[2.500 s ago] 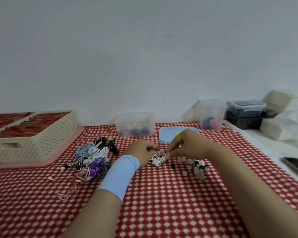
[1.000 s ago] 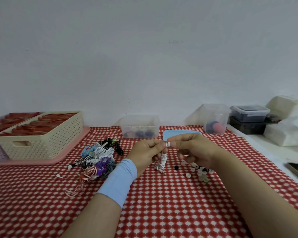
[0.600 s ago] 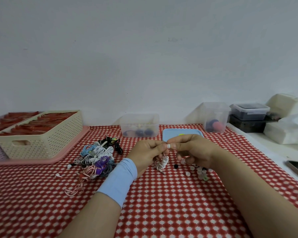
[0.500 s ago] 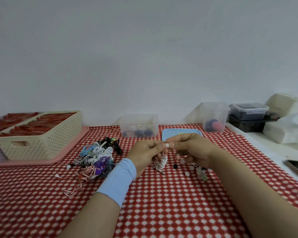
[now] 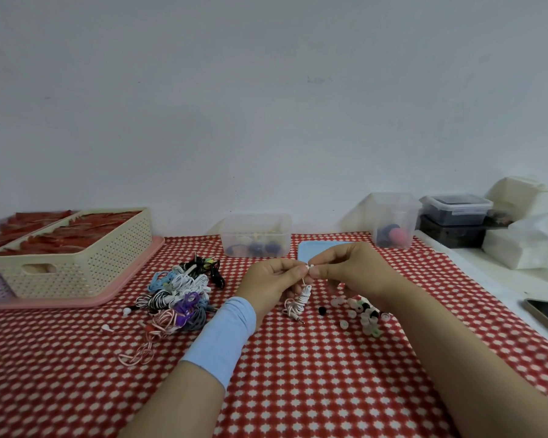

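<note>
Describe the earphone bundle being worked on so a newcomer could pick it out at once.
On the red-and-white checked tablecloth, find mid-table where the left hand and right hand meet. From them hangs a tightly coiled white earphone cable, its plug near the cloth. Unlike the multicoloured heap of cable bundles to its left, it is alone and held.

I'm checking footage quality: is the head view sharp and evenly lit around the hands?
Head view: soft, even light, no glare on the red-and-white checked tablecloth; left hand and right hand pinching the small white earbud look slightly soft.
</note>
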`<move>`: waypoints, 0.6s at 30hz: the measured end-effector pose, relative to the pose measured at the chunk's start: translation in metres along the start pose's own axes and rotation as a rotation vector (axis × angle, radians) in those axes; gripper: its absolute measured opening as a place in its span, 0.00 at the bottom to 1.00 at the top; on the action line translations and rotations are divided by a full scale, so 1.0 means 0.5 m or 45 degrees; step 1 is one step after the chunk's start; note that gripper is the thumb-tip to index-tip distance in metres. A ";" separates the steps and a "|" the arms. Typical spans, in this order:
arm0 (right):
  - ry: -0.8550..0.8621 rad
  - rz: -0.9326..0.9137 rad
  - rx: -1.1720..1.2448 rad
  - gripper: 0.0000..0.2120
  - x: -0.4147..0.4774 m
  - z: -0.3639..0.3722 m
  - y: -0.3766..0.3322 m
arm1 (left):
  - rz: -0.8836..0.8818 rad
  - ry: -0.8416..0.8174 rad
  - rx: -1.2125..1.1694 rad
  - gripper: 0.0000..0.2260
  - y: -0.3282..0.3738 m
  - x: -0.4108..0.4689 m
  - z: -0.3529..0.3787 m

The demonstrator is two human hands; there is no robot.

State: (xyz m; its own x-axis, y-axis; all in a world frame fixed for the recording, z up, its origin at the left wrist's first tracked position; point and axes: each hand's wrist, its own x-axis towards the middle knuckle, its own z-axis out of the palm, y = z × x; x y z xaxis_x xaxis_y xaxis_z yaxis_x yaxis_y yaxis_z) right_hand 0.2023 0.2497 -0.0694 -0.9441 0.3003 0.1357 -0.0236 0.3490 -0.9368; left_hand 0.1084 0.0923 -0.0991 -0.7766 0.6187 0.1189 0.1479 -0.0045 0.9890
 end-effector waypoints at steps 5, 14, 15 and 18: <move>-0.001 -0.122 -0.091 0.05 0.000 0.007 -0.001 | -0.023 0.019 0.003 0.05 -0.007 0.004 -0.003; -0.020 -0.223 -0.116 0.04 -0.002 0.010 -0.007 | -0.070 0.020 0.018 0.07 -0.014 0.010 -0.011; -0.021 -0.221 -0.110 0.04 -0.002 0.010 -0.007 | -0.074 0.004 0.004 0.07 -0.015 0.009 -0.011; -0.089 -0.129 -0.049 0.05 -0.006 0.002 -0.007 | -0.059 -0.039 -0.004 0.08 -0.016 0.009 -0.013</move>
State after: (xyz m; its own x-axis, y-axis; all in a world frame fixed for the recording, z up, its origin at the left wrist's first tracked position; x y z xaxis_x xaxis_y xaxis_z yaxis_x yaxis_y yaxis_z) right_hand 0.2047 0.2466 -0.0669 -0.9582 0.1997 0.2047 -0.1085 0.4085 -0.9063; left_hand 0.0998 0.0897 -0.1059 -0.7634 0.6421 0.0705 0.1106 0.0225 0.9936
